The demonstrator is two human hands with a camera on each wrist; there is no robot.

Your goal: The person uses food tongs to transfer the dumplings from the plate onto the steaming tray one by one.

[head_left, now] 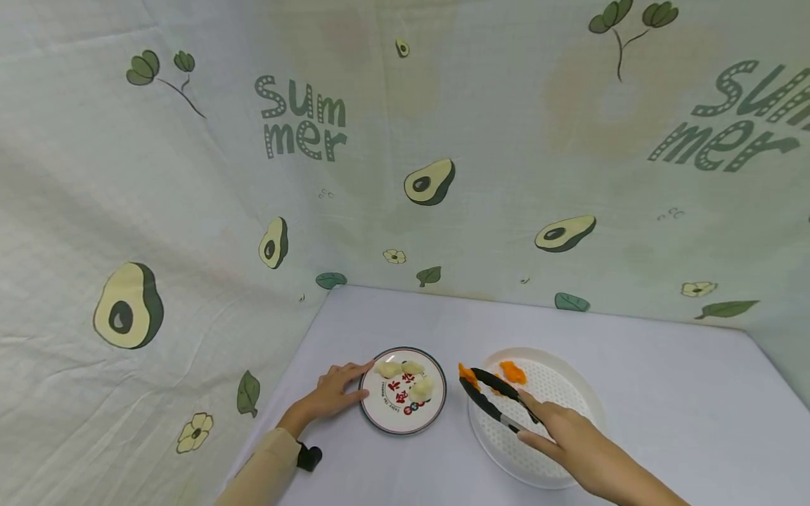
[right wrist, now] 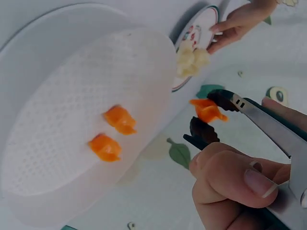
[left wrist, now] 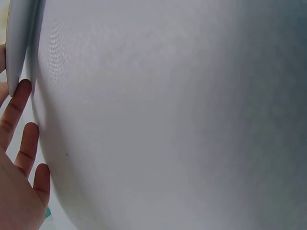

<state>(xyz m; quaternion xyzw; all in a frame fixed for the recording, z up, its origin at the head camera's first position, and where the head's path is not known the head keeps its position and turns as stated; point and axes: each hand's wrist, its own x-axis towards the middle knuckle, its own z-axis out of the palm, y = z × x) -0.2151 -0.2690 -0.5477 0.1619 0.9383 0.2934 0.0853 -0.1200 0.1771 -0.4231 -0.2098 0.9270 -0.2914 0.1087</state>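
while pinched in black tongs (head_left: 490, 397), a lumpy orange piece (head_left: 467, 374)

On the avocado-print backdrop cloth (head_left: 190, 211) we read "Summer" in dark green letters, split over two lines as "Sum" and "mer", once at the upper left of centre and again at the far right, where the edge of the head view cuts it off. The small plate (head_left: 386, 419) carries red characters in its middle and a line of small dark print curving beside them, both too small for us to read.
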